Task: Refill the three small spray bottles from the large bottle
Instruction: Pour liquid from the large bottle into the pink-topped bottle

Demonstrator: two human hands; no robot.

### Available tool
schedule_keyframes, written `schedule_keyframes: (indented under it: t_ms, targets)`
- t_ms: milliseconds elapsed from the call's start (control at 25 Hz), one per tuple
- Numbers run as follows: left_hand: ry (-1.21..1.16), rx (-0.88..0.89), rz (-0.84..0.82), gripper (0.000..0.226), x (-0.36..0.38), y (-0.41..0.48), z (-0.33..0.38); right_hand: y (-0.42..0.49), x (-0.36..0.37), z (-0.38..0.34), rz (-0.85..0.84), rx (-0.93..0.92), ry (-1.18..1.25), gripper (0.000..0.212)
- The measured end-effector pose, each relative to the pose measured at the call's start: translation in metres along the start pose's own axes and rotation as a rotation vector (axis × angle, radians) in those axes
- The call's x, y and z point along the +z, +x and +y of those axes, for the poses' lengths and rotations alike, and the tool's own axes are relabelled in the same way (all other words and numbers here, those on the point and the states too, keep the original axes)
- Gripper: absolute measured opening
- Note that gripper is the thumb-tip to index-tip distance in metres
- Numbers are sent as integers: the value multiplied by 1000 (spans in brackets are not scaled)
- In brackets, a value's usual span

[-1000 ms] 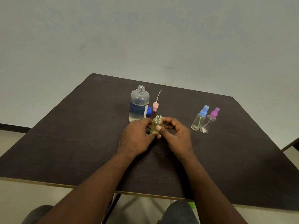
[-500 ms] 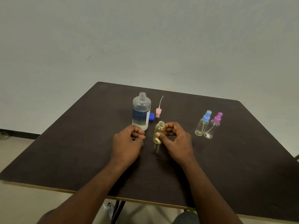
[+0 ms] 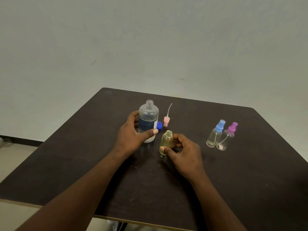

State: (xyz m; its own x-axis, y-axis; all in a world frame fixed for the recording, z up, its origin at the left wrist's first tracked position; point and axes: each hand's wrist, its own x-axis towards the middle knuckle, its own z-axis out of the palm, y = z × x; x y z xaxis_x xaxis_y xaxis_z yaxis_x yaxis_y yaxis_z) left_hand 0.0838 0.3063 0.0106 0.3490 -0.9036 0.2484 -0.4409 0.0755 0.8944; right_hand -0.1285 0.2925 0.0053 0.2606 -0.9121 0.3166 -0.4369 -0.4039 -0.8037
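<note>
Both hands on bottles, mid-table

Your left hand (image 3: 131, 137) gripped the uncapped large bottle (image 3: 148, 120), thumb across its front, upright toward the far edge of the table (image 3: 250, 180) – its blue cap (image 3: 159, 125) sat just right of it. Your right hand (image 3: 185, 154) pinched the open yellowish small bottle (image 3: 166, 141), upright just beside the large one. The pink spray head (image 3: 166, 121) stood beyond, tube up; the blue-topped bottle (image 3: 215, 135) and purple-topped bottle (image 3: 227, 139) stood side by side toward the right edge

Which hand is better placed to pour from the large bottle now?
Left. The left hand grips the uncapped large bottle, while the right hand holds the open yellowish small bottle upright beside it, so it should probably just steady that one.
</note>
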Motion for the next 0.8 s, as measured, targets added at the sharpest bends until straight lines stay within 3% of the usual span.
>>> schedule_keyframes:
  t_ms: [200,400,640,800]
  targets:
    - [58,22,-2,89,7,5,-3,4,0,5,129,24,0,42]
    - [143,161,108,85,6,-1,-6,5,1,7,209,42,16,49]
    - [337,350,175,82,11,-5,-9,4,4,8,260,-36,6,47]
    - [403,383,220,79,12,-5,-8,6,3,6,313,-108,-21,42]
